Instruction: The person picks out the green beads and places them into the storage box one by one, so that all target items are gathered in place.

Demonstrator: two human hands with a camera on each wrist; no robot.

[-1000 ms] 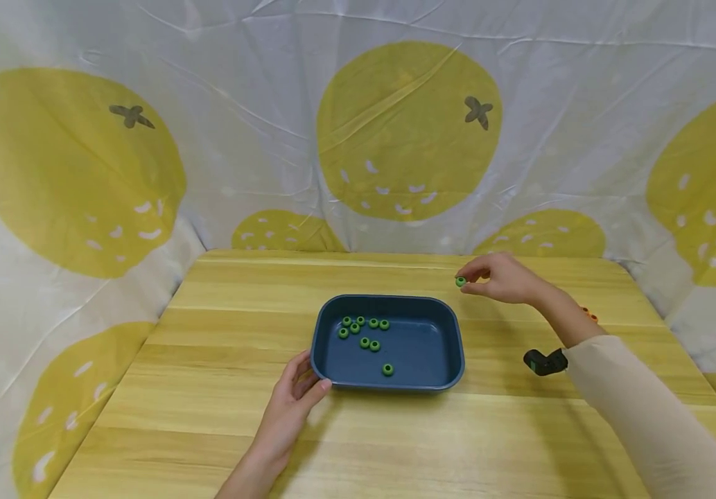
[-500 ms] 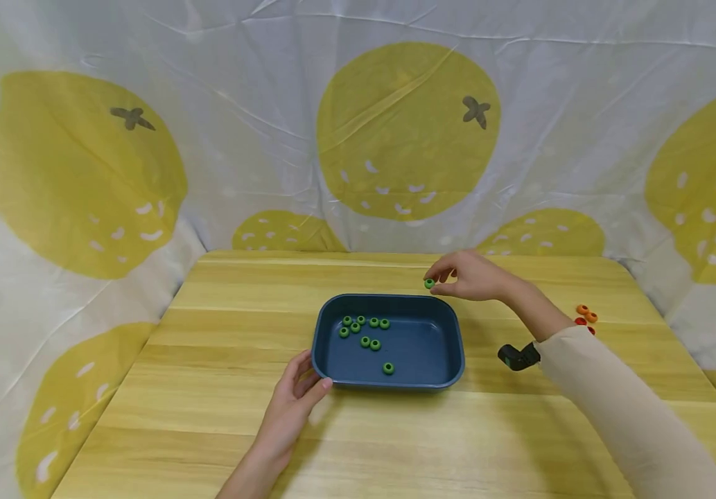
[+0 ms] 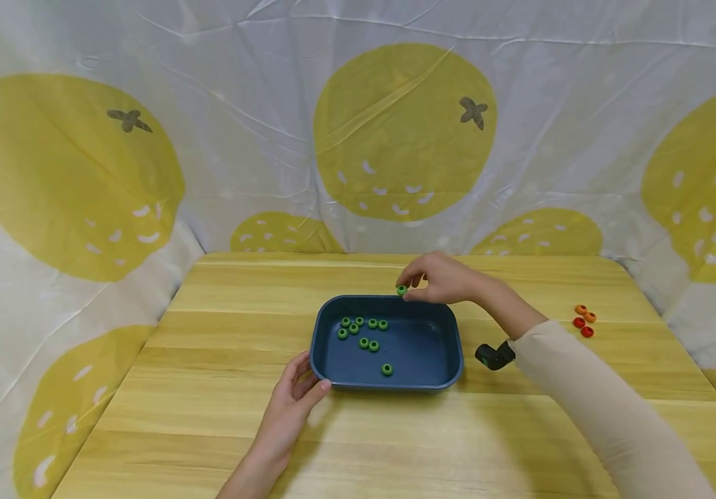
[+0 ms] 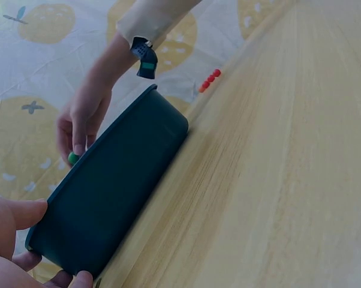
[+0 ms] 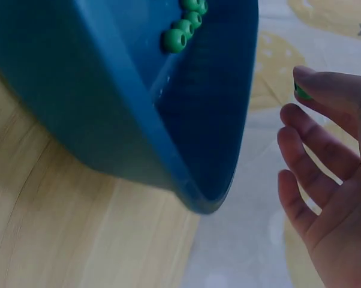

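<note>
A dark blue rectangular tray [image 3: 416,384] stands on the table, several green beads [image 3: 387,370] lying on its floor, mostly toward the left side. My left hand [image 3: 295,402] holds the tray's near left corner, thumb on the rim and fingers around the outer wall, as the left wrist view also shows. Between thumb and index finger of my right hand [image 3: 441,278] is another green bead [image 3: 402,290], pinched just above the far rim. In the right wrist view the other fingers [image 5: 303,168] of that hand are spread loosely, and the bead is mostly hidden by the fingertips.
Two orange beads [image 3: 585,313] and two red beads [image 3: 583,327] lie at the right of the wooden table [image 3: 395,450]. A black wrist camera [image 3: 495,356] hangs under the right sleeve. Behind the table's far edge hangs a lemon-print curtain [image 3: 258,138].
My right hand has carried the pinched green bead leftward, from right of the tray to above its far rim. The orange and red beads came into view from behind the arm. My left hand stayed put.
</note>
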